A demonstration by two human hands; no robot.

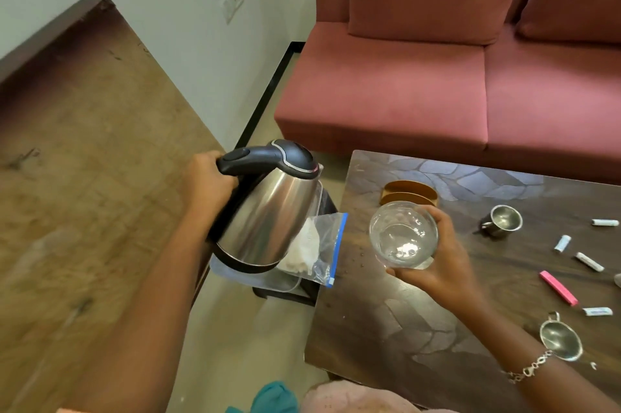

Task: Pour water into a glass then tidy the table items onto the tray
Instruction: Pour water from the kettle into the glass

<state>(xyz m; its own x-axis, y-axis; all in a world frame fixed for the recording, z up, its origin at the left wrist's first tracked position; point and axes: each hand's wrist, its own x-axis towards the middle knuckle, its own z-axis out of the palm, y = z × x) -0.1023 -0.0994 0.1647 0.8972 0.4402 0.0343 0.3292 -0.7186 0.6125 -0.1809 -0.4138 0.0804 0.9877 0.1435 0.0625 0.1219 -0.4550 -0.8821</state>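
Note:
My left hand point(208, 182) grips the black handle of a steel kettle point(268, 211), held in the air left of the dark table point(386, 328) and tilted slightly to the right. My right hand point(440, 261) holds a clear glass point(403, 237) from its right side, lifted above the table and tipped toward me, a little water in its bottom. No water runs from the kettle's spout. A brown tray point(408, 190) lies on the table just behind the glass.
On the table's right part lie a small steel cup point(502, 220), a steel strainer point(560, 338), several white tubes point(589, 261) and a pink stick point(557, 287). A zip bag point(322, 244) sits on a low stand below the kettle. A red sofa point(437, 86) stands behind; a wooden counter point(84, 160) is left.

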